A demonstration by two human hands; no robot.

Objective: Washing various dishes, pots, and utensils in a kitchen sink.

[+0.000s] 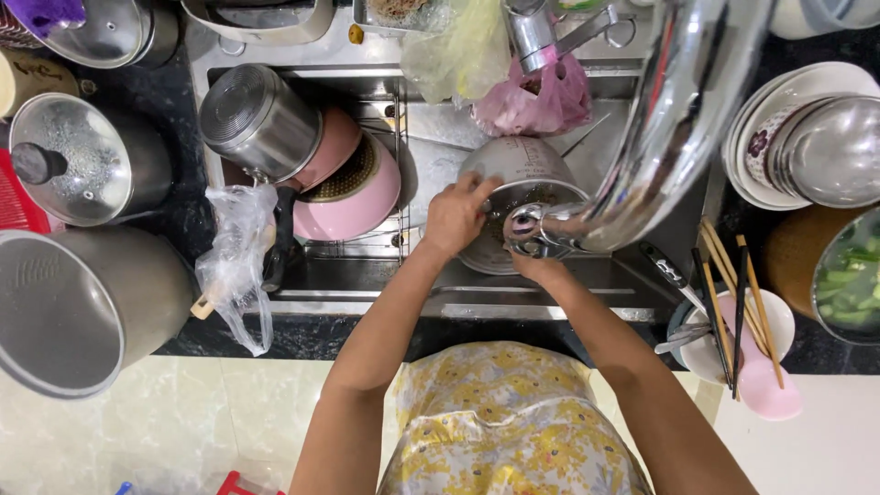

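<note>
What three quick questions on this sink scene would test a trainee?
1. True or false: the left hand rests on the rim of the metal inner pot in the sink.
2. Which lies left of that pot: A) pink pan B) chopsticks C) stacked bowls?
3. Fill in: the faucet partly hides the ___ hand.

Key: 1 true; 2 A; 3 right.
</note>
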